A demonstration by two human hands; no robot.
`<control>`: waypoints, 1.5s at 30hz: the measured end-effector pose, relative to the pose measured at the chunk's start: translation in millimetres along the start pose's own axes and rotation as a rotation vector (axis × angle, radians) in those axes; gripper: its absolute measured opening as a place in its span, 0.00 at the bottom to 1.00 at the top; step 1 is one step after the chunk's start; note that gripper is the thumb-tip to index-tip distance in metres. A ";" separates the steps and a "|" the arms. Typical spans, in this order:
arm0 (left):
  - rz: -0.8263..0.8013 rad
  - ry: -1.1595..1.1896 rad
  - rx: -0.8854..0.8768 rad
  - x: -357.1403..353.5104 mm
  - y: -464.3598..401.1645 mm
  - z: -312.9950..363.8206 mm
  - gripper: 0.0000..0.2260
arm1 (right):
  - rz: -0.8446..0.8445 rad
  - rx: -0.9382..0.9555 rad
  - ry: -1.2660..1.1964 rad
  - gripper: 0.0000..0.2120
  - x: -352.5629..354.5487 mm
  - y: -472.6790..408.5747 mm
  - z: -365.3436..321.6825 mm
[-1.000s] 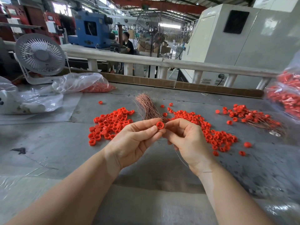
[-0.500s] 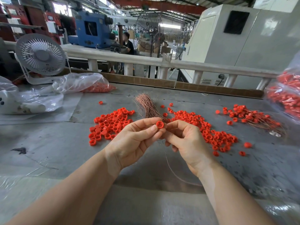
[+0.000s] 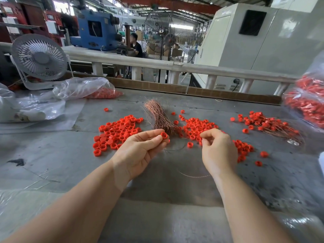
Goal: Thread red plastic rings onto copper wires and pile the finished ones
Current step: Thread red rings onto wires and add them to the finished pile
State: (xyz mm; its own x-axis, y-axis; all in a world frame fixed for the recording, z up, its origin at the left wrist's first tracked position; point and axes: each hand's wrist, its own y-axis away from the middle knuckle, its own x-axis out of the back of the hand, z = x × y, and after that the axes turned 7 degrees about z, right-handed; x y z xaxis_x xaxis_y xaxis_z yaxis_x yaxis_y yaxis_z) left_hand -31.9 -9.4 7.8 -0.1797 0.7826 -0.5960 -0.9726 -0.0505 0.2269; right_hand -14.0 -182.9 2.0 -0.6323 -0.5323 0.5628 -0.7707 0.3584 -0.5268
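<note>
My two hands were pressed together at the ring half a second ago; now they have come apart. My left hand (image 3: pixel 140 151) keeps the red ring (image 3: pixel 164 135) pinched between thumb and fingertips at the centre of the frame, its opening turned toward the right. My right hand (image 3: pixel 219 151) has drawn off to the right, its grip pinched thumb to forefinger (on the wire end, I judge, though the strand there is too thin for me to see). A fine copper wire (image 3: pixel 192 176) curves in a loop below and between the wrists, over the grey table (image 3: pixel 52 163).

I read that as the wire having passed through the ring and now being pulled along, so this piece is nearly done. The finished pile (image 3: pixel 268 123), rings with wires trailing, lies at the right of the frame, well apart from my hands. The bundle of bare wires (image 3: pixel 159 116) sits just above my left fingers, with loose rings (image 3: pixel 117 130) heaped to its left and right.
</note>
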 end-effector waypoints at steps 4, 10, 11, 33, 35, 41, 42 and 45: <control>-0.014 0.003 0.014 0.0 0.5 0.0 0.08 | -0.148 0.112 0.199 0.15 -6.0 4.3 3.6; -0.038 -0.011 0.023 -0.9 1.8 0.7 0.08 | -0.201 0.115 0.325 0.22 -7.0 5.7 5.5; -0.040 -0.015 0.023 -1.0 2.0 0.9 0.07 | -0.178 0.084 0.347 0.21 -5.6 4.6 6.0; -0.061 -0.046 0.036 -2.8 5.9 2.1 0.12 | -0.144 0.108 0.250 0.12 -2.2 0.3 6.6; -0.069 -0.046 0.034 -2.7 6.2 2.2 0.12 | -0.170 0.128 0.318 0.08 -2.9 1.7 6.3; -0.107 -0.030 0.040 -3.5 6.7 2.8 0.09 | -0.162 0.151 0.410 0.06 -2.0 3.2 6.1; -0.111 -0.029 0.040 -3.3 6.8 2.8 0.09 | -0.155 0.166 0.405 0.07 -2.1 3.1 6.4; -0.120 -0.024 0.045 -3.3 7.5 3.2 0.09 | -0.093 0.204 0.083 0.06 -1.8 2.9 3.3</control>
State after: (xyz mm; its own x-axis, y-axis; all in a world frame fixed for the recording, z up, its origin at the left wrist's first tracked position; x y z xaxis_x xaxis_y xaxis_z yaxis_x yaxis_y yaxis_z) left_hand -38.1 -10.4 14.0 -0.0580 0.7959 -0.6026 -0.9793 0.0718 0.1892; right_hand -14.9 -183.5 -2.6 -0.5699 -0.4880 0.6611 -0.7996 0.1438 -0.5831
